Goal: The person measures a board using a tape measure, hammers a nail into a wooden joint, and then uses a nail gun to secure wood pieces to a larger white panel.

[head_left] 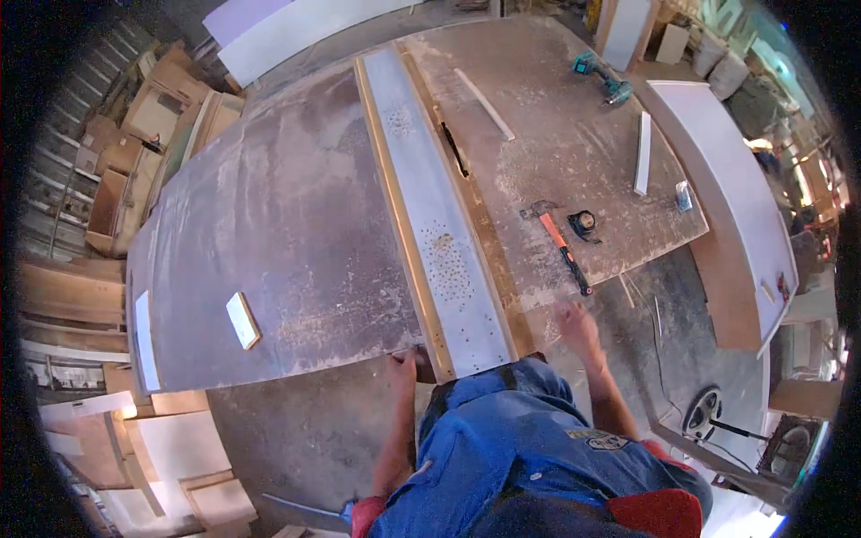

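A long narrow white panel (421,188) with raised wooden edges runs away from me across a worn brown table (269,215). Small dark bits (448,269), too tiny to name, lie scattered along it. My left hand (404,360) is at the table's near edge, left of the panel's end, its fingers curled in; whatever they may hold is hidden. My right hand (578,327) hovers right of the panel, smeared by motion, so its fingers cannot be read. Beyond it lies a claw hammer (560,242) with an orange and black handle, beside a small black round tool (585,224).
A teal cordless power tool (604,79), a wood strip (484,103) and a white strip (643,152) lie on the table's right half. A small white block (242,320) rests on the left. A large white-topped panel (717,179) stands right; wooden boards (72,305) are stacked left.
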{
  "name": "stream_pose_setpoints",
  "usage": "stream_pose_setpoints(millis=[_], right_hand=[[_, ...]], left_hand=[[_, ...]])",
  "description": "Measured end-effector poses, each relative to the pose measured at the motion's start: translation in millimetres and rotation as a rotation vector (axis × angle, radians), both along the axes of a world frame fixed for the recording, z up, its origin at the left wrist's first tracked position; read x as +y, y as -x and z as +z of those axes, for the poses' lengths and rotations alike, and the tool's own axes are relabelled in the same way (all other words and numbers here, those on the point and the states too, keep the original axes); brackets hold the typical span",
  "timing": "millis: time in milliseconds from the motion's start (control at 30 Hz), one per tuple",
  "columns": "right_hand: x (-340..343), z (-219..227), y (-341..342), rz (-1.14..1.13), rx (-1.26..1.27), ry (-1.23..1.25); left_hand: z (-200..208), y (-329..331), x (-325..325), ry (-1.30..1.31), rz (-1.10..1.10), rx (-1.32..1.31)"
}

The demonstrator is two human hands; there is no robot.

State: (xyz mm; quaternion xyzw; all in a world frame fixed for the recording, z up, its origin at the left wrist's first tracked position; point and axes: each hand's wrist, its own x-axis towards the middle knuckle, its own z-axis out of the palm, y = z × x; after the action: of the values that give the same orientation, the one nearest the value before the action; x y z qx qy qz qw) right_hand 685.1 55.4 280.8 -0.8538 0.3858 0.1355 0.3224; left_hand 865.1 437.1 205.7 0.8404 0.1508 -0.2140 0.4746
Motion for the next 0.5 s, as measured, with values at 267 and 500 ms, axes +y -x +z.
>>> stream_pose_setpoints(millis=[267, 500], right_hand=[[70.3, -55.3, -2.9, -0.401, -0.299, 0.195], [59.0, -59.9, -5.5, -0.343, -0.46, 0.143]], left_hand=[[-10.4, -23.8, 21.9, -0.147, -0.279, -0.021], [-30.0, -37.9, 26.9, -0.223, -0.549, -0.16]])
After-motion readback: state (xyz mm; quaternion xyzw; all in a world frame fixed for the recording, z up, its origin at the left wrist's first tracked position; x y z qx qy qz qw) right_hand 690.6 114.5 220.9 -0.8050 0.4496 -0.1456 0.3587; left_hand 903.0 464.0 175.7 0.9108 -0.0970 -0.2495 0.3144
